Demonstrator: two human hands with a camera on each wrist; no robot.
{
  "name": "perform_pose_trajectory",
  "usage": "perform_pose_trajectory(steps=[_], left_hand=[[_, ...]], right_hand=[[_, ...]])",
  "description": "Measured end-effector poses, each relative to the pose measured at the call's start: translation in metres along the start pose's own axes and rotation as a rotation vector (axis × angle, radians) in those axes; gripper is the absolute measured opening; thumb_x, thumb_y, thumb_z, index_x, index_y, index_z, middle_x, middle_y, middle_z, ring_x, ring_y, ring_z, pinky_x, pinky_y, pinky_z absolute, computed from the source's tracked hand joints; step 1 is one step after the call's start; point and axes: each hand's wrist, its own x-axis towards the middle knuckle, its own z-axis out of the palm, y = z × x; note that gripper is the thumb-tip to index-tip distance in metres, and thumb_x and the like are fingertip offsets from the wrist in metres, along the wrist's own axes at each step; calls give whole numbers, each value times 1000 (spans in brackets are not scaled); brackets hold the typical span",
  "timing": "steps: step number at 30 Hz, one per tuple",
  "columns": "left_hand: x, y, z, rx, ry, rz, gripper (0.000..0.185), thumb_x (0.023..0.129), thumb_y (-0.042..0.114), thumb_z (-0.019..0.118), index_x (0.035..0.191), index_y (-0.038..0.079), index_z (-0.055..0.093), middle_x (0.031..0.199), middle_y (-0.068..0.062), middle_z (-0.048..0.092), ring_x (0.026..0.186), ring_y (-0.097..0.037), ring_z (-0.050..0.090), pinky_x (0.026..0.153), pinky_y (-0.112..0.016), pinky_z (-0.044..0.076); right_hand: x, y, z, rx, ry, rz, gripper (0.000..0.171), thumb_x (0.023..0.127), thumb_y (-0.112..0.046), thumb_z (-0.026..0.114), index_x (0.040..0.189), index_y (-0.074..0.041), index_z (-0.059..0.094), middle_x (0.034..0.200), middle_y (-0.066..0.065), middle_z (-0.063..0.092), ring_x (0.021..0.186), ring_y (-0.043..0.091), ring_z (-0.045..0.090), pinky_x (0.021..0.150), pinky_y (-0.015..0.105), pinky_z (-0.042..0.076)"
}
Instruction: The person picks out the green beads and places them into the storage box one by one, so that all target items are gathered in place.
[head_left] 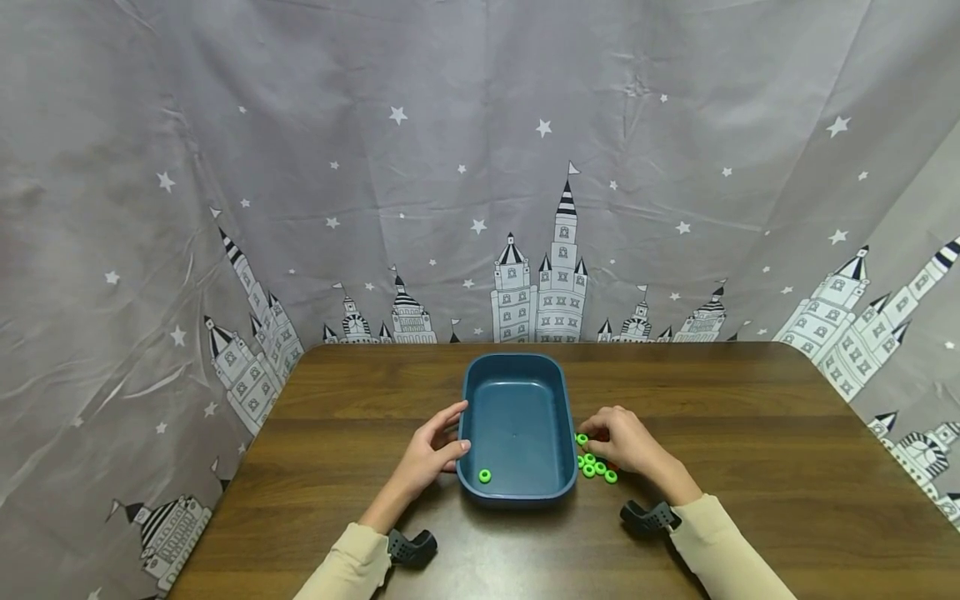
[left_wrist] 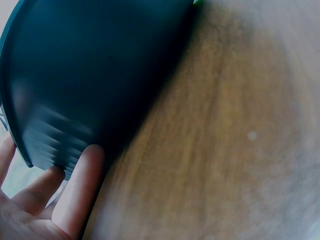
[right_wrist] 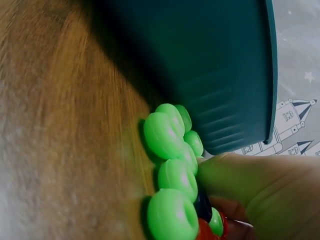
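Here, glossy green rings (head_left: 596,467) are lying clustered on the wood-grain worktop (head_left: 750,467) beside a smooth blue tray (head_left: 517,496); the right hand (head_left: 630,446) is pinching one ring, the left hand (head_left: 431,454) is resting relaxed against the tray.

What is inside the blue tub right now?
One green ring lies in the tub, near its front left corner; the rest of the floor shows bare. The other rings sit outside on the table, partly covered by the right hand.

Tub (head_left: 517,392) mid-table (head_left: 750,467), one ring (head_left: 484,476) inside, ring cluster (head_left: 596,467) just right of it
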Motion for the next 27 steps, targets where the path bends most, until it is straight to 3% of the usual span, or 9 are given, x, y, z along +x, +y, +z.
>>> perform_pose_trajectory(steps=[27], left_hand=[[0, 0, 0, -1, -1, 0, 65, 96, 9, 63, 156, 6, 38, 155, -35, 38, 131, -50, 55, 76, -37, 64]], right_hand=[[1, -1, -4, 55, 29, 73, 13, 82, -6, 75, 95, -6, 78, 79, -3, 72, 71, 1, 58, 65, 22, 50]])
